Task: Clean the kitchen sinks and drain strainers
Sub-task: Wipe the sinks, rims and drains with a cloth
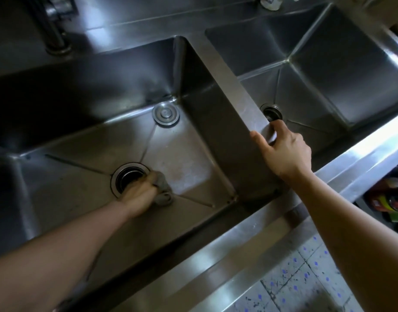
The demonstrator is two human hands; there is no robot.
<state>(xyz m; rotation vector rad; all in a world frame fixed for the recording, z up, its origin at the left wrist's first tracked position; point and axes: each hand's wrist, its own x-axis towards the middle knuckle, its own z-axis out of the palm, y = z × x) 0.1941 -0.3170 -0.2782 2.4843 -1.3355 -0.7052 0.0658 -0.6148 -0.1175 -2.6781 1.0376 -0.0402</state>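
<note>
The left stainless-steel sink basin (177, 154) was deep and square-cornered, its dull grey floor creased by fold lines running toward a round open drain hole (128, 176) ringed in bright metal. At the drain's four o'clock edge the left hand (140, 195) was curled around a crumpled grey cloth (163, 190), pressing it onto the basin floor right against the drain ring. At twelve o'clock from that drain, near the basin's back corner, lay one round flat steel drain cover (166, 114) with a small central knob.

At three o'clock stood the second steel sink basin (342, 86), with its own drain opening (272, 112) partly hidden behind the divider. The right hand (283, 149) clasped the flat steel divider (234, 86) between the basins, thumb on the left side, fingers curled over the right edge.

So: two basins, two drains, one loose cover, one cloth.

At eleven o'clock a dark faucet base (57, 39) rose from the back ledge. At five o'clock lay a speckled tiled floor (306, 278) with blue flecks, and some colourful packages (387, 199) sat below the counter at four o'clock.
</note>
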